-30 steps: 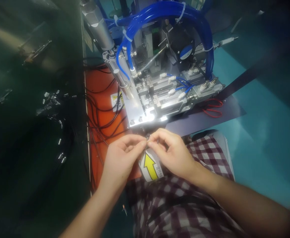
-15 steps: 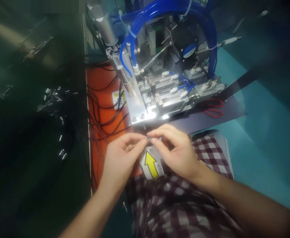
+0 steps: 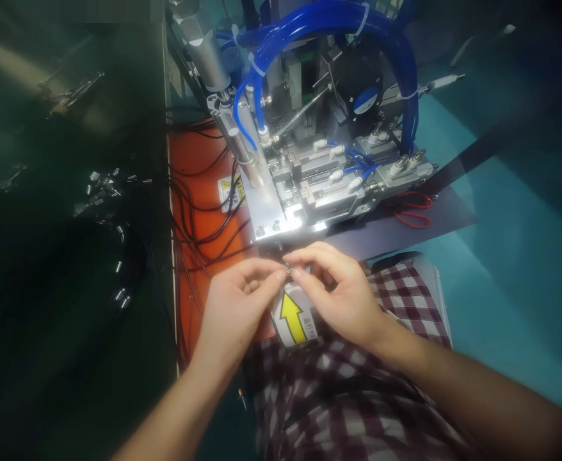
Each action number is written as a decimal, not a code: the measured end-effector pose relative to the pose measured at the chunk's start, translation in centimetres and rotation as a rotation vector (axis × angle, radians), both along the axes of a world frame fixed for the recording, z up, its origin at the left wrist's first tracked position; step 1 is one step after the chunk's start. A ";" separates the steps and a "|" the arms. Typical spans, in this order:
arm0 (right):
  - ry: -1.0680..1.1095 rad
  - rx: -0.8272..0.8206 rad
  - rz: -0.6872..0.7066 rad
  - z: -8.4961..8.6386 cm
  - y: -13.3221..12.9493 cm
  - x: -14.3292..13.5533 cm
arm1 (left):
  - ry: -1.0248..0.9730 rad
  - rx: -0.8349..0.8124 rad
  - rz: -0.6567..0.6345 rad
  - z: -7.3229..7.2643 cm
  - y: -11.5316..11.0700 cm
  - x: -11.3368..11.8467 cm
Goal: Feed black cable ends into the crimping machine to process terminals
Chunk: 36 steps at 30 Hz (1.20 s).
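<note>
Thumb and forefinger of my left hand (image 3: 240,301) are pinched together, its other fingers curled. Facing it, my right hand (image 3: 343,291) pinches too, the two sets of fingertips almost meeting. Between them shows a tiny shiny metal part (image 3: 289,269), mostly covered by the fingers, so its exact kind cannot be made out. Both hands are just in front of the machine's bright metal base plate (image 3: 266,214), above a white label with a yellow arrow (image 3: 292,317).
Behind my hands stands a machine with pneumatic cylinders (image 3: 331,198) and thick blue hoses (image 3: 305,19). Black cables (image 3: 194,218) cross the orange surface (image 3: 189,150) on the left. Shiny metal-ended pieces (image 3: 103,186) lie on the dark area further left. A red cord loop (image 3: 413,211) lies right.
My hands stay in nearly the same place, with only a slight shift of the fingertips. A little more of the metal part shows between them.
</note>
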State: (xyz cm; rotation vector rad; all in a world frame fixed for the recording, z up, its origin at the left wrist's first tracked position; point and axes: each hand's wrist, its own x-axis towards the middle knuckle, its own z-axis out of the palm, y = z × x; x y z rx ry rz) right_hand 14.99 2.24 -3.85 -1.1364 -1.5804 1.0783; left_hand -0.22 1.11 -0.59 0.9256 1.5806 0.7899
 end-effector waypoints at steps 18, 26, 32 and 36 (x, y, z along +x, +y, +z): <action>0.064 -0.184 -0.052 0.0 0.5 -1.2 | -0.039 0.092 0.049 -0.4 -0.4 0.1; 0.196 -0.181 -0.069 0.0 -0.1 -1.0 | -0.020 0.116 0.047 0.0 -0.4 0.0; 0.106 -0.044 -0.065 0.1 -0.1 -1.3 | 0.078 0.172 -0.034 0.1 -0.2 0.0; 0.079 -0.085 -0.040 -0.2 0.4 -1.0 | 0.126 0.265 -0.106 -0.3 -0.1 -0.4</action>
